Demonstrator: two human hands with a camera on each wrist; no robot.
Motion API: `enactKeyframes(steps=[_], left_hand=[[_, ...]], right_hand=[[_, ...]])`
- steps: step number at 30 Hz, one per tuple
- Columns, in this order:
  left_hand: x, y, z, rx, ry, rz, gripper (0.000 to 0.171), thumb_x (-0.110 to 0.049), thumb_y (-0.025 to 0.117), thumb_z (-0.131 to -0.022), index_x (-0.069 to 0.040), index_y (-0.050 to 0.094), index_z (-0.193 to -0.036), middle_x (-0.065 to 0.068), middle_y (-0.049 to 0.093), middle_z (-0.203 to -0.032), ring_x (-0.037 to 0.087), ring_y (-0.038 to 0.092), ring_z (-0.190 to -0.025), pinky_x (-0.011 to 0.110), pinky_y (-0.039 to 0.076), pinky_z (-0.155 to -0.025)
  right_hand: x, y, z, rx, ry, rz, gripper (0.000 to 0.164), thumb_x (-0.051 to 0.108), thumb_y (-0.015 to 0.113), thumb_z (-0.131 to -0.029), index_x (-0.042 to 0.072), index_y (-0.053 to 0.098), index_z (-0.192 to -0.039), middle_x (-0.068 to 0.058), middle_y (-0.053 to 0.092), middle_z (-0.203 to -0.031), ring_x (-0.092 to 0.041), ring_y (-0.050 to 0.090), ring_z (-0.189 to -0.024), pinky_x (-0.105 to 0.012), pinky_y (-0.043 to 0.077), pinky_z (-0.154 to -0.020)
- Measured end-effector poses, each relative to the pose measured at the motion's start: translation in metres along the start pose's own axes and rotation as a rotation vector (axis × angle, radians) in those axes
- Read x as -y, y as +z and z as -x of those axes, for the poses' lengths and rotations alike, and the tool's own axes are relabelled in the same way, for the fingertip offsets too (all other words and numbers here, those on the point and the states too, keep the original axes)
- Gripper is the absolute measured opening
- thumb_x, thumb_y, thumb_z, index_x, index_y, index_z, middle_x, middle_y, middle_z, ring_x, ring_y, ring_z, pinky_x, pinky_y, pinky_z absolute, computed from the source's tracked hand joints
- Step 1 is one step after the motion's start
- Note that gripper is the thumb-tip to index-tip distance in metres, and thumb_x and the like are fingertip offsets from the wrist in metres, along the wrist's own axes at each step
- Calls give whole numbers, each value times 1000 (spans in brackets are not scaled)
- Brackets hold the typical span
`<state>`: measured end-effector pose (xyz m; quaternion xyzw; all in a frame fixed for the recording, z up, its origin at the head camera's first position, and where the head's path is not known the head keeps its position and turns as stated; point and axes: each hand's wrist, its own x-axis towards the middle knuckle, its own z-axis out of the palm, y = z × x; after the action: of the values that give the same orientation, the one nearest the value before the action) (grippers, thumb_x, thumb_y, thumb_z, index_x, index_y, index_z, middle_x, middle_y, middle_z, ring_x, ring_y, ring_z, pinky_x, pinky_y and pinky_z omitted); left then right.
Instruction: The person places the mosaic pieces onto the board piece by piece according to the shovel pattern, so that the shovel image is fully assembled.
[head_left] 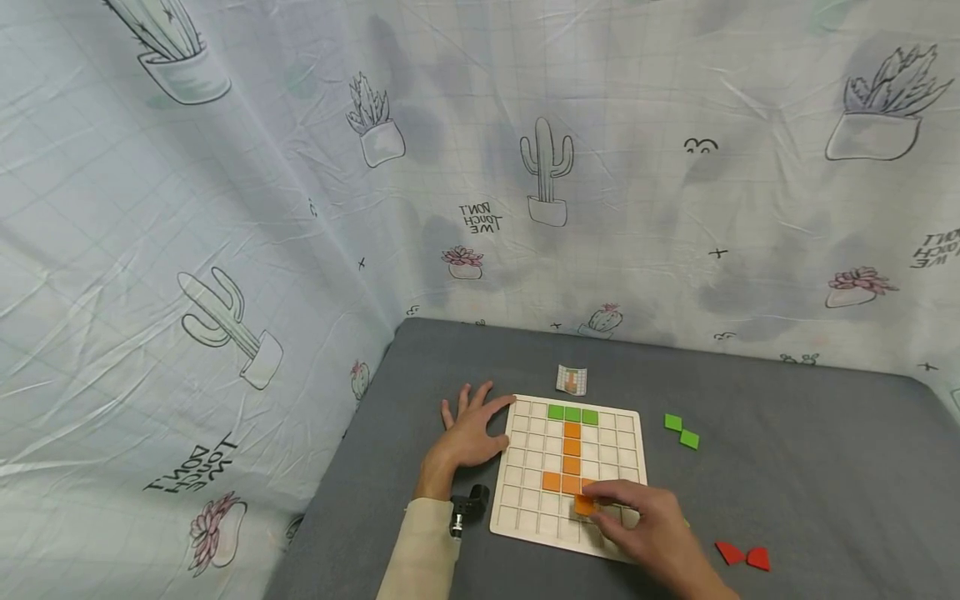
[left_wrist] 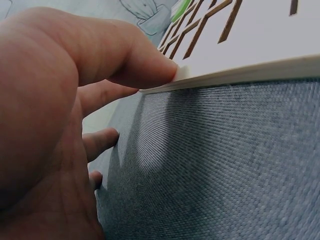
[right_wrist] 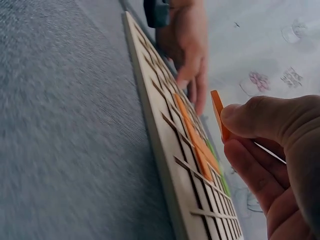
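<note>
Mirrored lettering (head_left: 481, 219) reading "DON'T TOUCH ME" is printed on the far cloth (head_left: 637, 250). It is repeated on the left cloth (head_left: 135, 350) and, partly cut off, at far right.

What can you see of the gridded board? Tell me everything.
The board is a flat, pale panel that looks wooden, with rounded corners and brown lines marking square cells. It lies on the gray table, slightly turned in the head view. Three green tiles and six orange tiles sit in its cells. The left hand touches its left edge with the thumb; the right hand pinches another orange tile above it.
</note>
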<state>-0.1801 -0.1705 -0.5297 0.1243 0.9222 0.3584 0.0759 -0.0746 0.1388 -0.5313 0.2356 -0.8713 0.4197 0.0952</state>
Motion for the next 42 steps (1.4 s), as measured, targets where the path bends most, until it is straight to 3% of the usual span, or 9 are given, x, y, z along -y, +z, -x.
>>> enactKeyframes(steps=[4,15,27,42], left_hand=[[1,0,-1,7,-3,-2,66,-16,74,-98,-22,57,-161,20,24,-181,53,2,-169,84,-12,-125],[1,0,-2,7,-6,-12,66,-17,73,-98,-23,56,-162,18,24,-181,51,1,-169,83,-12,-125],[1,0,0,-17,30,23,66,-15,71,-96,-19,57,-160,24,25,-179,56,2,-167,83,-14,-124],[2,1,-2,3,2,-5,66,-16,73,-98,-23,56,-162,18,24,-181,51,2,-169,83,-12,-125]], right_hand=[[-3,10,-3,3,-65,20,46,-3,93,-79,27,85,-113,19,80,-110,0,75,-100,-7,55,-88],[-7,24,-6,17,-193,51,46,-5,95,-76,22,83,-111,11,82,-108,-5,76,-94,-5,52,-88],[-2,29,-5,1,-226,97,44,-4,96,-76,20,81,-110,11,81,-107,-4,75,-93,-9,56,-84],[-2,30,-5,-32,-259,120,48,-6,96,-73,19,81,-111,11,81,-107,-6,74,-93,-5,52,-88]])
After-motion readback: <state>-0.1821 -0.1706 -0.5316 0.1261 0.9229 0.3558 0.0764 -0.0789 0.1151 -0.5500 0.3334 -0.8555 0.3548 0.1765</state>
